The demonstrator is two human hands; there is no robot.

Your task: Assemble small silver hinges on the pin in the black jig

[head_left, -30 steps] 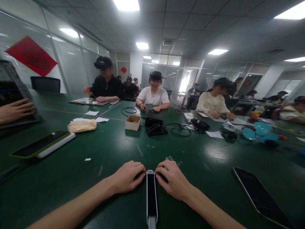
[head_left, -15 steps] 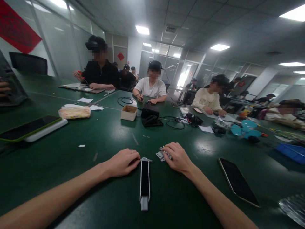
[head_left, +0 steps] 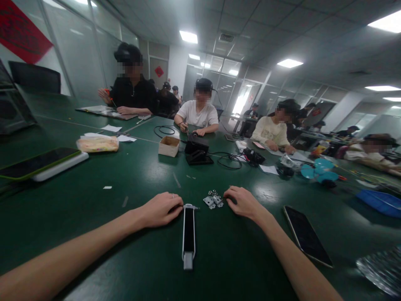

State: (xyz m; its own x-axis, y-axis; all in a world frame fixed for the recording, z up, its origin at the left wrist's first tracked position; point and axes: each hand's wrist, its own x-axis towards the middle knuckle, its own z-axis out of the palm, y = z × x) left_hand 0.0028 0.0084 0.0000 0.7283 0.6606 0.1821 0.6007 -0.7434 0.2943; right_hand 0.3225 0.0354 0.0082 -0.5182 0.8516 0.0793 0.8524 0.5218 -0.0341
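A long, narrow piece with a black face and white frame (head_left: 189,230) lies on the green table in front of me, a grey block at its near end and a thin metal bar across its far end. My left hand (head_left: 164,209) is closed, its thumb and forefinger pinching that far end from the left. Just right of it is a small pile of silvery metal brackets (head_left: 210,202) and nuts (head_left: 214,192). My right hand (head_left: 242,201) is at the pile's right side, fingers curled together. Whatever its fingertips hold is too small to make out.
A phone (head_left: 307,236) lies right of my right forearm, near clear ridged plastic (head_left: 380,267). Ahead are an open cardboard box (head_left: 169,147) and a black stand (head_left: 197,150). Left are a wrapped packet (head_left: 97,143) and a green-edged phone (head_left: 37,162). Several people sit around the table.
My right hand has drawn back to the right off the metal pieces, uncovering the brackets and nuts. My left hand stays at the end of the long piece. The view has shifted slightly.
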